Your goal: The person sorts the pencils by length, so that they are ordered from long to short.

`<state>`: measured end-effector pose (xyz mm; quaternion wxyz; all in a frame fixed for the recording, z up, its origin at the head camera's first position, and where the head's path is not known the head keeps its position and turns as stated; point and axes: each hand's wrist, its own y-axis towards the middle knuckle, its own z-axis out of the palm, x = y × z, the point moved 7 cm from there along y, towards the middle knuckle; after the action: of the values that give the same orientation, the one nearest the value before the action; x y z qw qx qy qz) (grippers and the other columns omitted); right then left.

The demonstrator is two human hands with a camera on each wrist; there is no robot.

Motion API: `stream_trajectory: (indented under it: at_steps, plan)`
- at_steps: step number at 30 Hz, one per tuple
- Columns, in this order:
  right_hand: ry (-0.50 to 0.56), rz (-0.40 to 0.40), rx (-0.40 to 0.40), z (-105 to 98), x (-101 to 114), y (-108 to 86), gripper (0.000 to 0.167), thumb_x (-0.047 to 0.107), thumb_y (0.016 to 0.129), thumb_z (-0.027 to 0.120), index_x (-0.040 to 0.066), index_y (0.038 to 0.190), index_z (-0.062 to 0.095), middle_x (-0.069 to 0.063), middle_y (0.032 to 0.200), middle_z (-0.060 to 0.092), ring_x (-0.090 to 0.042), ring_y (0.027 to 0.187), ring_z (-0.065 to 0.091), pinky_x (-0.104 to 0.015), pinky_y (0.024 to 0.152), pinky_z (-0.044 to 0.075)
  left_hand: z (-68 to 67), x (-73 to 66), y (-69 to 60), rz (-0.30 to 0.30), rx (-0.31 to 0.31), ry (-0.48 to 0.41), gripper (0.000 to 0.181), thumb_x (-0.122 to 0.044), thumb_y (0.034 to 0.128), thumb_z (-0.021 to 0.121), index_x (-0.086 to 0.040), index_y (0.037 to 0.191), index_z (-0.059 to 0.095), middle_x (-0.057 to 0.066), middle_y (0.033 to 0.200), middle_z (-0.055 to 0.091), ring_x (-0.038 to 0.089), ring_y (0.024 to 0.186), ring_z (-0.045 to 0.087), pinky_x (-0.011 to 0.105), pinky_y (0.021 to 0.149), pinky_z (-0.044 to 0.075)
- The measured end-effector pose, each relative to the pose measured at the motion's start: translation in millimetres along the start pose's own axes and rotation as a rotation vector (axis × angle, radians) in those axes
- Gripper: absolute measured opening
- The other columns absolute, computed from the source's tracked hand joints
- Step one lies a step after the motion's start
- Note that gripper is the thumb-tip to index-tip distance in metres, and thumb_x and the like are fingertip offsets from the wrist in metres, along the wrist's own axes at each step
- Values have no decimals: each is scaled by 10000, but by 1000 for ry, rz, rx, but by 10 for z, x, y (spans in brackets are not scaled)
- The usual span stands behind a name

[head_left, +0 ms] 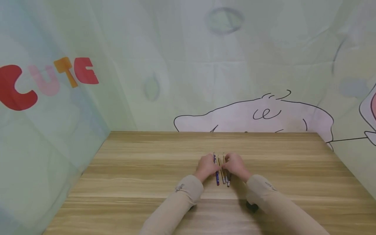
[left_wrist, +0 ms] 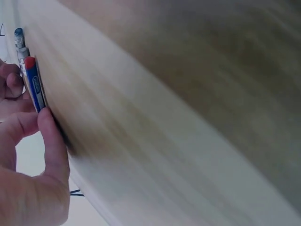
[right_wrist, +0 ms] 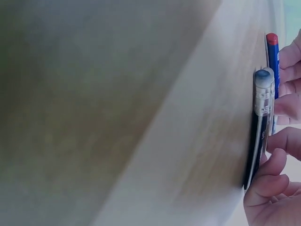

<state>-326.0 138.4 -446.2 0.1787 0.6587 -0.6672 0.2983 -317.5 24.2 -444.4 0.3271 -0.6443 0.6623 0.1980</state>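
Several pencils lie side by side on the wooden table, between the two hands in the head view. My left hand (head_left: 207, 166) pinches the blue pencil (head_left: 217, 179) with the red end, on the left of the row. From the other side my right hand (head_left: 236, 165) grips the dark pencil (right_wrist: 256, 141), whose eraser end shows large in the right wrist view. A yellowish pencil (head_left: 222, 176) lies between them. Both thumbs come close together over the row and hide its middle. In the left wrist view the blue pencil (left_wrist: 35, 84) stands nearest, beside the left fingertips.
The wooden table (head_left: 141, 173) spreads out around the hands. A printed fabric backdrop (head_left: 188, 65) with a cartoon outline and coloured letters hangs behind its far edge and along both sides. Beige sleeves cover both forearms.
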Motion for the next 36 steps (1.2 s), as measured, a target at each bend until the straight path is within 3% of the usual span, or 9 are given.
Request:
stream_trajectory:
  at_steps: [7, 11, 17, 21, 25, 36]
  plan:
    - [58, 28, -4, 3, -22, 5, 394, 73, 705, 671, -71, 1053, 553, -206, 1012, 604, -174, 722, 573, -244, 598, 502, -2, 21, -8, -5, 32, -33, 205, -131, 703, 692, -85, 726, 494, -6, 544, 512, 94, 412, 472, 170, 383, 383]
    - [144, 51, 4, 13, -55, 11, 397, 71, 716, 666, -54, 1071, 540, -168, 917, 621, -154, 645, 569, -230, 546, 491, -1, 33, 0, -6, 52, -49, 184, -142, 721, 688, -68, 749, 522, 2, 570, 533, 95, 430, 502, 160, 390, 404]
    - [309, 55, 6, -53, -64, 5, 350, 52, 716, 611, -34, 1045, 524, -100, 738, 582, -142, 561, 523, -236, 500, 464, -49, -18, 16, 1, 57, -152, 246, -157, 760, 648, -40, 958, 561, 31, 667, 569, 111, 483, 537, 168, 410, 426]
    - [373, 21, -8, -173, -13, -16, 332, 46, 740, 555, -39, 1057, 502, -72, 697, 540, -146, 564, 505, -252, 501, 450, -104, -93, 16, 37, 51, -240, 338, -150, 784, 600, -57, 1100, 524, 36, 691, 576, 164, 537, 571, 200, 438, 451]
    - [455, -39, 0, -282, 54, -80, 342, 1, 743, 506, -69, 1075, 468, -32, 643, 500, -129, 539, 479, -245, 485, 426, -145, -181, -15, 90, 53, -323, 381, -97, 773, 581, -65, 1144, 498, 33, 718, 601, 204, 584, 604, 242, 493, 495]
    - [558, -216, 62, -466, 130, -314, 333, -31, 743, 483, -95, 1063, 418, 5, 642, 506, -88, 537, 480, -216, 479, 406, -170, -342, -178, 192, 93, -461, 451, -18, 758, 583, -72, 1193, 475, 85, 939, 614, 134, 638, 592, 281, 609, 535]
